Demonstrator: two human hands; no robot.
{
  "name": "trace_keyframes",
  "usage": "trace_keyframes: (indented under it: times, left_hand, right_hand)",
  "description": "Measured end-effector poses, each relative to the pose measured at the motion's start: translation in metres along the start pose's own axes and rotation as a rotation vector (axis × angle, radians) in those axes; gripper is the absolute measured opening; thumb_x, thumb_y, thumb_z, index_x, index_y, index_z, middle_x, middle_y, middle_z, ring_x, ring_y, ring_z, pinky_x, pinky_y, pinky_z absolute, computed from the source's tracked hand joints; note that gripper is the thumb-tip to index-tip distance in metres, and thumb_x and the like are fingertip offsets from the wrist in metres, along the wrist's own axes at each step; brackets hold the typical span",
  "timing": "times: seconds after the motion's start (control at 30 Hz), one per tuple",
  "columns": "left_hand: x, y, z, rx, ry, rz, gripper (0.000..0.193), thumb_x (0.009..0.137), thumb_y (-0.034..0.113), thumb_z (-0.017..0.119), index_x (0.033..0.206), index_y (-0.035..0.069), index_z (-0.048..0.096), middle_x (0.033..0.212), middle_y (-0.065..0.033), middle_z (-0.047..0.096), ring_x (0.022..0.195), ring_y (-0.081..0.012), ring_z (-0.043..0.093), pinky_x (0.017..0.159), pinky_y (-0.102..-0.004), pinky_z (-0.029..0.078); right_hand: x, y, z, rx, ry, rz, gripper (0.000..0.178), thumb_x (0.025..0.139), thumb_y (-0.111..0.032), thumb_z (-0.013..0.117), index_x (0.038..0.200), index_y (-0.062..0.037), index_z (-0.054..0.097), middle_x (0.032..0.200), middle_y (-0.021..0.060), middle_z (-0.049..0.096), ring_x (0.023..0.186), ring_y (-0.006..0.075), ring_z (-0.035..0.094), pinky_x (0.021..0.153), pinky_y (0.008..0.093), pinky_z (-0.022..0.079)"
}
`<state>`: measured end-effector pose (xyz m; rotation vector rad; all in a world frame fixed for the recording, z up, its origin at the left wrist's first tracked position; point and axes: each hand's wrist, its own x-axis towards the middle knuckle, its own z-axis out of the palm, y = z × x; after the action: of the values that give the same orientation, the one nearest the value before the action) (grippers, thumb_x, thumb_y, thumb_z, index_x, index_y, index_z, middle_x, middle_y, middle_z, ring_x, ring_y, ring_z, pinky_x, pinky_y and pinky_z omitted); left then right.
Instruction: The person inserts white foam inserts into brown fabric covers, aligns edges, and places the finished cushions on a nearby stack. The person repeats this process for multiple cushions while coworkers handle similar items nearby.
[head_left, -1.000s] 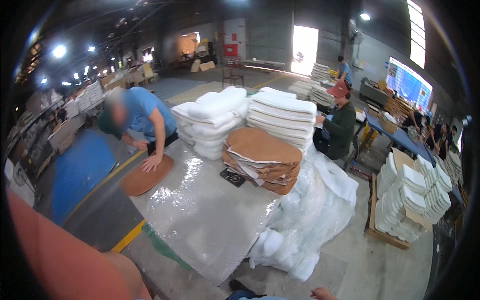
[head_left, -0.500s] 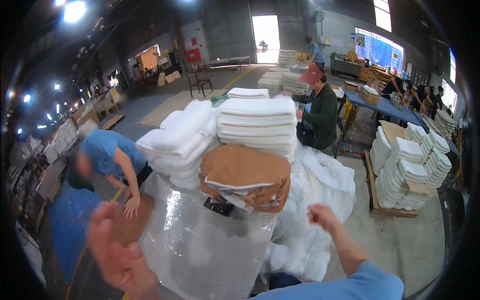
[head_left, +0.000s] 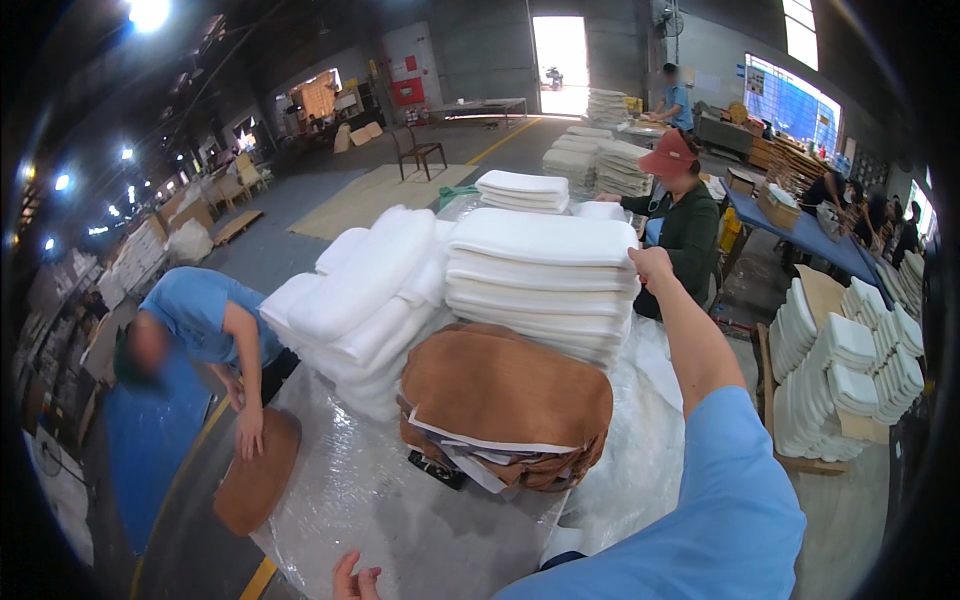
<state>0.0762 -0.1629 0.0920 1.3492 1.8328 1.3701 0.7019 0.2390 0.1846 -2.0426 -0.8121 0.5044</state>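
Pad atop white stack, right end between pinching fingers of right hand, left hand loosely spread.

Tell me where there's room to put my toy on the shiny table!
The free patch is the near-left part of the shiny tabletop, between the brown oval piece, the brown fabric stack and the left hand. The back is crowded: the fluffy white pile and the neat white stack stand close together, with the right hand at that stack's right edge.

I log right hand at 3 o'clock, touching white stack; left hand at 7; brown pile at 6.
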Motion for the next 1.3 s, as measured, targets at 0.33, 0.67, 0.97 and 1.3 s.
trace_keyframes:
  times: [0.33, 0.67, 0.97, 1.3]
  left_hand:
    - [-0.001, -0.014, -0.013, -0.027, 0.162, -0.227, 0.035, 0.106, 0.006, 0.056, 0.14, 0.002, 0.062, 0.117, -0.0155, 0.072, 0.099, -0.0216, 0.072, 0.093, -0.034, 0.058]
    - [-0.03, -0.019, -0.027, -0.196, 0.057, -0.224, 0.032, 0.107, 0.009, 0.057, 0.136, 0.0, 0.065, 0.118, -0.015, 0.073, 0.1, -0.02, 0.072, 0.093, -0.0339, 0.058]
    - [-0.045, -0.055, -0.126, -0.425, -0.044, -0.213, 0.043, 0.108, 0.028, 0.062, 0.14, -0.001, 0.063, 0.126, -0.0178, 0.072, 0.104, -0.0294, 0.073, 0.095, -0.0428, 0.056]
    - [-0.029, -0.209, -0.22, -0.709, -0.259, -0.907, 0.062, 0.112, 0.05, 0.047, 0.153, 0.003, 0.05, 0.144, -0.0133, 0.062, 0.125, -0.0274, 0.063, 0.106, -0.0423, 0.05]
  right_hand:
    - [0.008, -0.073, 0.01, 0.478, -0.234, 0.336, 0.053, 0.089, -0.059, 0.077, 0.118, -0.0163, 0.068, 0.093, 0.0022, 0.059, 0.076, 0.0171, 0.053, 0.069, 0.0349, 0.05]
    - [-0.065, -0.069, 0.006, 1.187, -0.195, -0.052, 0.048, 0.083, -0.006, 0.072, 0.128, -0.0036, 0.056, 0.115, 0.0147, 0.064, 0.106, 0.0343, 0.067, 0.09, 0.057, 0.057]
    - [-0.328, 0.04, -0.037, 1.175, -0.282, -0.127, 0.049, 0.077, -0.003, 0.067, 0.126, -0.0013, 0.057, 0.118, 0.0127, 0.065, 0.111, 0.0286, 0.065, 0.099, 0.0455, 0.055]
    - [-0.625, 0.228, 0.035, 1.02, -0.838, 0.357, 0.071, 0.075, -0.005, 0.068, 0.144, -0.0076, 0.051, 0.128, 0.0141, 0.065, 0.115, 0.0305, 0.066, 0.101, 0.0464, 0.056]
